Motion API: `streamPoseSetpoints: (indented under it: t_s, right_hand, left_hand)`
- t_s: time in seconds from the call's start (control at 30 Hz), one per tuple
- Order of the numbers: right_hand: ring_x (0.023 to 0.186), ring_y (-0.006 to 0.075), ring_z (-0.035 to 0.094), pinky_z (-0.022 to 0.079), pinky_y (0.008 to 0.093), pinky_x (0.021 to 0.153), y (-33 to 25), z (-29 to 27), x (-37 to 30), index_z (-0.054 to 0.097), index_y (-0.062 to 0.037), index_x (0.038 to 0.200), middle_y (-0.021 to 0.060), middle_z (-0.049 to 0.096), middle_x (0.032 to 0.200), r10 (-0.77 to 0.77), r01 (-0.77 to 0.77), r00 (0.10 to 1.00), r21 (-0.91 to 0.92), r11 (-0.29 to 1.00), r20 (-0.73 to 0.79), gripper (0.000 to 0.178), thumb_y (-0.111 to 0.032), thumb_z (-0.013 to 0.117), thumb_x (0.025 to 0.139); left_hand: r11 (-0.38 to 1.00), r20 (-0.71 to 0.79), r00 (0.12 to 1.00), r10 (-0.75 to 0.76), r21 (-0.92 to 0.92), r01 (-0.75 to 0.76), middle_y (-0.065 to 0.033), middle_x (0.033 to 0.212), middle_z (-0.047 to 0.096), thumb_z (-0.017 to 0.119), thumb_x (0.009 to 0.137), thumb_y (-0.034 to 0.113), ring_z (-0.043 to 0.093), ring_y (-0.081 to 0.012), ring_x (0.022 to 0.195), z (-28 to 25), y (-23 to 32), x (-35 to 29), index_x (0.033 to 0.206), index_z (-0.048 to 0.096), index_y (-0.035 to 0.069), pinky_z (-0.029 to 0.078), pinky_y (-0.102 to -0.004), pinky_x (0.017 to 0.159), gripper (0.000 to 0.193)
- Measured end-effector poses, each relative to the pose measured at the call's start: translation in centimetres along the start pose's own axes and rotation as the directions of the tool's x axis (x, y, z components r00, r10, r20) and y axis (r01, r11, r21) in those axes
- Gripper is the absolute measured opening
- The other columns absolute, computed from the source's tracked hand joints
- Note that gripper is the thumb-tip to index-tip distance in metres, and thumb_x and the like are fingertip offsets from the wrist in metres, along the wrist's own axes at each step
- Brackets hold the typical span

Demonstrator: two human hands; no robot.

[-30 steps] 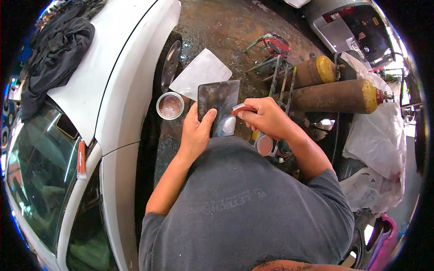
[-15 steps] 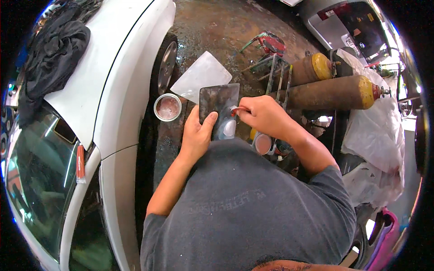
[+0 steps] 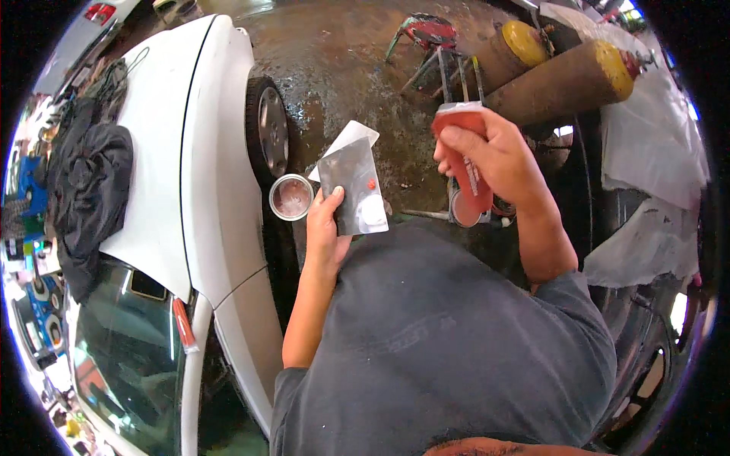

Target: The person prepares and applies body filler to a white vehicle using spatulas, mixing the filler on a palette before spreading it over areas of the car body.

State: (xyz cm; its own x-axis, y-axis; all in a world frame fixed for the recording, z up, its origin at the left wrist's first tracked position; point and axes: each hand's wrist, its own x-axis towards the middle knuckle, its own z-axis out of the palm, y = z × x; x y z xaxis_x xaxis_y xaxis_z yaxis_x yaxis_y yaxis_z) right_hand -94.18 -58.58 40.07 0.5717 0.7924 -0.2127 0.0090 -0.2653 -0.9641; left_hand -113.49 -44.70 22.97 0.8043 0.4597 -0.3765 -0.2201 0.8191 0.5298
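My left hand [image 3: 325, 226] grips the lower left edge of a dark, flat mixing plate [image 3: 344, 176], thumb on top. A white blob of paste [image 3: 372, 211] sits near the plate's lower right corner, with a small red dab [image 3: 372, 184] above it. My right hand [image 3: 498, 156] is raised to the right of the plate, apart from it. Its fingers are wrapped round a flattened red squeeze tube [image 3: 473, 181] with a pale upper end. Left of the plate stands an open round tin [image 3: 292, 197] with pinkish-brown contents. A white sheet [image 3: 351, 140] lies partly behind the plate.
A white car [image 3: 220, 152] fills the left side, a black cloth [image 3: 95, 190] and another red tube [image 3: 184, 325] on it. Gas cylinders [image 3: 566, 83] lie at the upper right, by a metal frame [image 3: 449, 74] and a red stool [image 3: 430, 32]. Another tin [image 3: 462, 211] is below my right hand.
My right hand has moved away from the plate, up and to the right, with the red tube. A red dab now shows on the plate. The view has shifted.
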Motion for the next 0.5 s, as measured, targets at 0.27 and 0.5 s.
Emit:
streamPoseSetpoints:
  t_s: [0.27, 0.5]
  right_hand:
    - [0.084, 0.0203, 0.068, 0.057, 0.0357, 0.076, 16.8, -9.4, 0.4, 0.055, 0.0006, 0.122, 0.0119, 0.066, 0.096, 0.253, -0.153, 0.918, 0.315, 0.937, -0.307, 0.029, -0.012, 0.05, 0.097]
    - [0.078, 0.0163, 0.063, 0.049, 0.0341, 0.066, 49.3, -21.3, -4.2, 0.062, -0.0041, 0.108, 0.0057, 0.063, 0.089, 0.459, -0.359, 0.706, 0.285, 0.889, -0.54, 0.024, -0.012, 0.049, 0.089]
  left_hand:
    - [0.997, -0.171, 0.985, 0.007, 0.082, 0.007, -0.0088, 0.121, 0.063, 0.055, 0.099, 0.014, 0.063, -0.022, 0.11, 0.7, -2.3, 3.1, 0.132, 0.052, 0.002, 0.053, -0.0394, 0.094, 0.035]
    - [0.938, -0.274, 0.954, 0.122, 0.346, -0.02, -0.008, 0.12, 0.063, 0.055, 0.099, 0.013, 0.063, -0.0219, 0.108, 3.3, -4.0, 4.4, 0.134, 0.051, 0.004, 0.054, -0.0376, 0.091, 0.036]
